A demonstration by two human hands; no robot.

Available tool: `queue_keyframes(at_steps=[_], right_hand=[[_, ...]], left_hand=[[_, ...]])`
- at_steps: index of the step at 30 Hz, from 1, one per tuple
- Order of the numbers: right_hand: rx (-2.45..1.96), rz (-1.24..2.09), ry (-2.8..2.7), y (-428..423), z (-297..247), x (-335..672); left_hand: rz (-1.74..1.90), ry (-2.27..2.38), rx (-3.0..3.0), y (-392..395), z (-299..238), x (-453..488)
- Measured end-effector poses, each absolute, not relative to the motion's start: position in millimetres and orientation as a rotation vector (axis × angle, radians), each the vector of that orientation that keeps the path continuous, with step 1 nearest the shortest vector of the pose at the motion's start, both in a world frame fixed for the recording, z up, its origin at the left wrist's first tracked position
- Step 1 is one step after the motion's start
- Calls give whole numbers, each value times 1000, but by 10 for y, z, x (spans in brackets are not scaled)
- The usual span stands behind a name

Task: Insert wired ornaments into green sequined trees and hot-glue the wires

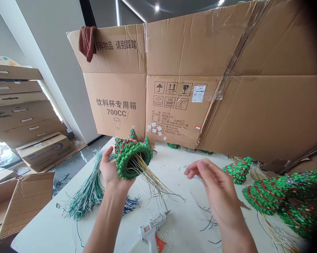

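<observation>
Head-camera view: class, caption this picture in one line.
Left hand holds a green tinsel tree trailing wires near a hot glue gun.

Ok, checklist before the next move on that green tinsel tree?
Green tinsel tree gripped in left hand: ok.
Right hand free, holding nothing: ok.
Wires from the tree's open base gathered: not ok, they splay loose.
Hot glue gun within reach: ok.
Its temperature: cannot tell.
</observation>
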State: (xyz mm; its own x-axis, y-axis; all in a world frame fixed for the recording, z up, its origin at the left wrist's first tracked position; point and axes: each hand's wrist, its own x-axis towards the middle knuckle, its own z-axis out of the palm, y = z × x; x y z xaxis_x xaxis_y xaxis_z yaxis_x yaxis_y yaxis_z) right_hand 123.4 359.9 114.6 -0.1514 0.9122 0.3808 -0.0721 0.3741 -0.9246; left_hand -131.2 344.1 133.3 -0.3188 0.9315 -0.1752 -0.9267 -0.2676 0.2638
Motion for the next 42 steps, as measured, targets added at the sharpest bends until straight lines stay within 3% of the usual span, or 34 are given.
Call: queue_keyframes(at_steps=[6, 11, 15, 20, 26, 32, 42], right_hand=[[-705, 825, -1704, 3278, 1220, 903], [-617, 538, -1777, 3081, 1268, 776], [-567, 489, -1883, 2963, 1299, 797], [-600, 529, -2093, 2978, 1333, 897], [-652, 323, -2133, 3046, 1364, 1014], [-631, 473, -2098, 2959, 1300, 840], [-629, 775, -2164, 3011, 1091, 573]], left_hand=[[1872, 297, 22, 3453, 1227, -1342], [1784, -23, 68, 3409, 1234, -1303], [1755, -231, 97, 3434, 1264, -1260], [1759, -242, 168, 3456, 1268, -1263], [1813, -147, 198, 3388, 1283, -1261], [2046, 159, 386, 3341, 1290, -1218], [2045, 340, 389, 3290, 1350, -1146]])
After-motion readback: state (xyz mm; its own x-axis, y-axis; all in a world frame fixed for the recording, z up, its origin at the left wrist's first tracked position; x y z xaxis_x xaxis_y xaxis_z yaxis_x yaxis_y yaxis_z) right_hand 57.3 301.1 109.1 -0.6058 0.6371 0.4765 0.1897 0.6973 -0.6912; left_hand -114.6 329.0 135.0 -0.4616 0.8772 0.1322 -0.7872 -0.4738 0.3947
